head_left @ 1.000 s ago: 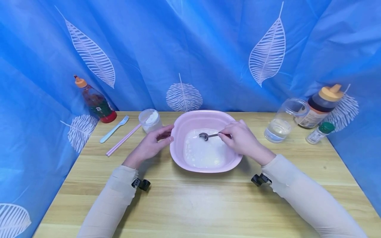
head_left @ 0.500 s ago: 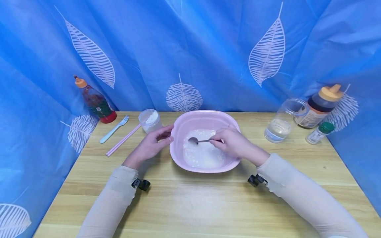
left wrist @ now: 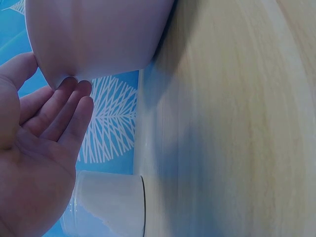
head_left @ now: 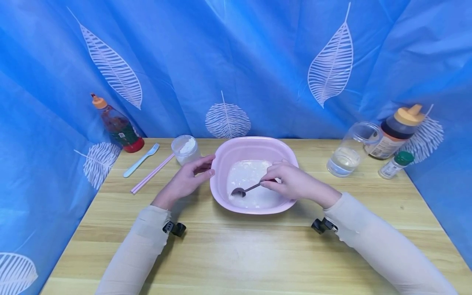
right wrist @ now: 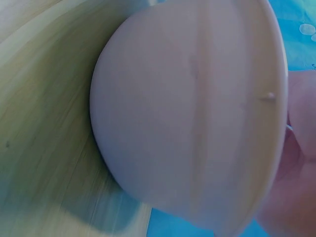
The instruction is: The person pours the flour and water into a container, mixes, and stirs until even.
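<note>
In the head view a pink basin (head_left: 254, 141) stands mid-table with a cloudy white liquid (head_left: 254, 168) in it. My right hand (head_left: 295, 182) reaches over the basin's right rim and pinches the handle of a dark metal spoon (head_left: 252, 187). The spoon's bowl dips into the liquid toward the left front. At the left rim, my left hand (head_left: 186, 178) rests its thumb and fingertips against the basin. The left wrist view shows that hand's fingers (left wrist: 74, 116) extended, palm visible, touching the basin's edge. The right wrist view has the basin's outer wall (right wrist: 163, 108), which partly hides the right hand.
Left of the basin are a tub of white powder (head_left: 186, 151), pink chopsticks (head_left: 153, 174), a light blue fork (head_left: 141, 160) and a red sauce bottle (head_left: 123, 127). To the right stand a glass jug of water (head_left: 344, 159), a dark sauce bottle (head_left: 394, 133) and a green-capped shaker (head_left: 396, 164).
The spoon has swept leftward and then toward the front of the basin, with my right hand following. My left hand has stayed in place at the rim.
</note>
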